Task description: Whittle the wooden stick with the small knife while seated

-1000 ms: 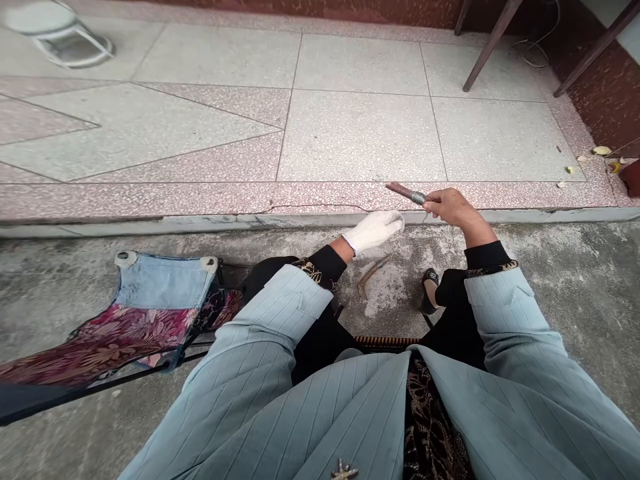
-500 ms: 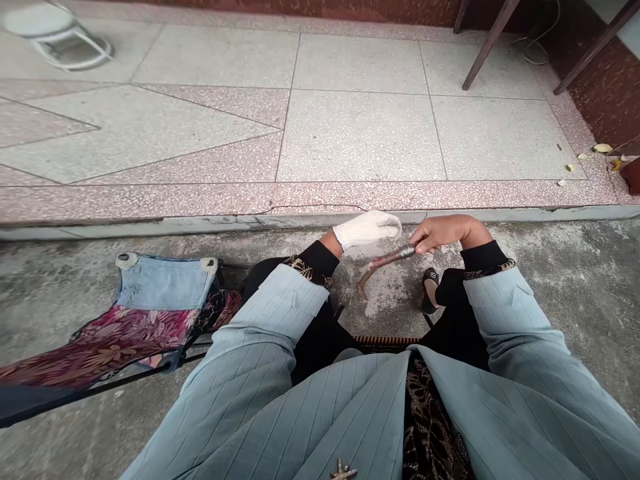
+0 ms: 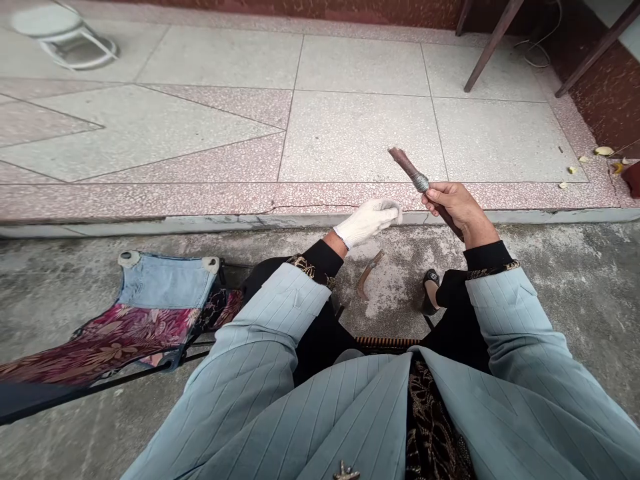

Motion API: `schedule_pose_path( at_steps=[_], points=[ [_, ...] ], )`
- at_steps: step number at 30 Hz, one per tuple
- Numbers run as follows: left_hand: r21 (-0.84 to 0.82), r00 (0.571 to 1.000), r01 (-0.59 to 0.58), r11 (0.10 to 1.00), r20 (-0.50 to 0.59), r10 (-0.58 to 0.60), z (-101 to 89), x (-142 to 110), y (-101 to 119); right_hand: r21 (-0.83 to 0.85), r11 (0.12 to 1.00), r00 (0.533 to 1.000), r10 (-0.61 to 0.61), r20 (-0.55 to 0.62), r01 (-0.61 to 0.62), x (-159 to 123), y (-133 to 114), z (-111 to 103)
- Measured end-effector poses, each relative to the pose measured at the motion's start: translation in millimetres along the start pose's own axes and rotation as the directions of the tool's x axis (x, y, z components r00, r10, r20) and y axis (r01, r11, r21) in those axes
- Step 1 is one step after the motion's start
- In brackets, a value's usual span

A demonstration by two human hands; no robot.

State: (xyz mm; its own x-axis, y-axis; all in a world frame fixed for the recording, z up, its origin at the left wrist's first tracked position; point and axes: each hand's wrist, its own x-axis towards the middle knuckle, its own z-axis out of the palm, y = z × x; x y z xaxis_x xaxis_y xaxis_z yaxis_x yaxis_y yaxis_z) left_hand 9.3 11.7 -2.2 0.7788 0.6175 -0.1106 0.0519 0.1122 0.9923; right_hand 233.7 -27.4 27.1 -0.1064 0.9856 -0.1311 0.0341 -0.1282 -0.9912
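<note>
bare right hand (image 3: 459, 205) gripping the stick (image 3: 404, 163), now pointing toward the tiles (image 3: 357, 137) instead of the curved piece (image 3: 369, 275) | gloved left hand (image 3: 369, 220) hovering apart, grip I can't tell

- Legible text, labels, brands, numbers and signs: none can be read in the head view.
- Black shoe (image 3: 431, 275): one small, pale, roundish mark noted at the front. Too small to read at this size; whether it is a letter, a logo or plain ornament cannot be determined.
</note>
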Motion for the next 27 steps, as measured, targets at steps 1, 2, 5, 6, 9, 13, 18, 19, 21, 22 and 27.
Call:
schedule_pose_path(
  at_steps=[1, 2, 5, 6, 9, 13, 18, 19, 21, 22, 27],
  points=[
    [0.01, 1.0, 0.0, 1.0, 0.02, 0.0, 0.3, -0.1, 0.9, -0.008, 1.0, 1.0, 0.008, -0.007, -0.008, 1.0, 1.8, 0.5],
    [0.017, 0.999, 0.001, 1.0, 0.037, -0.001, 0.8, 0.0, 1.5, -0.016, 1.0, 1.0, 0.015, -0.016, -0.015, 2.0, 3.9, 0.9],
    [0.05, 0.999, -0.001, 0.999, 0.048, -0.001, 2.6, 1.6, 1.7, -0.069, 0.997, 0.999, 0.018, -0.043, -0.021, 6.9, 12.4, 0.9],
    [0.075, 0.999, -0.006, 0.997, 0.042, 0.003, 2.8, 2.3, 1.2, -0.115, 0.993, 0.998, 0.025, -0.055, -0.031, 9.1, 15.1, 0.5],
    [0.25, 1.0, -0.019, 0.968, -0.003, 0.021, 1.1, 3.5, -1.3, -0.372, 0.923, 0.988, 0.05, -0.143, -0.1, 14.8, 19.8, -1.9],
    [0.652, 0.999, 0.009, 0.758, -0.044, 0.025, -4.5, 0.6, -5.3, -0.769, 0.611, 0.978, 0.193, -0.085, -0.188, 13.9, 16.5, -4.1],
    [0.778, 0.98, -0.138, 0.613, 0.197, -0.028, -8.1, -4.2, -10.9, -0.841, 0.539, 0.698, 0.619, 0.361, -0.043, 3.4, 11.8, 2.0],
    [0.747, 0.971, -0.157, 0.646, 0.237, -0.039, -8.5, -4.9, -11.0, -0.807, 0.59, 0.622, 0.642, 0.448, -0.027, 1.3, 10.3, 3.6],
    [0.658, 0.96, -0.134, 0.741, 0.273, -0.069, -9.6, -6.0, -9.6, -0.693, 0.72, 0.532, 0.598, 0.6, -0.027, -2.8, 5.9, 5.0],
    [0.596, 0.959, -0.098, 0.797, 0.271, -0.085, -10.3, -6.3, -8.3, -0.614, 0.789, 0.535, 0.534, 0.655, -0.037, -4.7, 3.1, 4.5],
    [0.128, 0.995, 0.013, 0.992, 0.094, -0.025, -12.0, -5.0, -3.0, -0.063, 0.998, 0.926, 0.05, 0.375, -0.029, -9.2, -5.2, -3.1]
  ],
)
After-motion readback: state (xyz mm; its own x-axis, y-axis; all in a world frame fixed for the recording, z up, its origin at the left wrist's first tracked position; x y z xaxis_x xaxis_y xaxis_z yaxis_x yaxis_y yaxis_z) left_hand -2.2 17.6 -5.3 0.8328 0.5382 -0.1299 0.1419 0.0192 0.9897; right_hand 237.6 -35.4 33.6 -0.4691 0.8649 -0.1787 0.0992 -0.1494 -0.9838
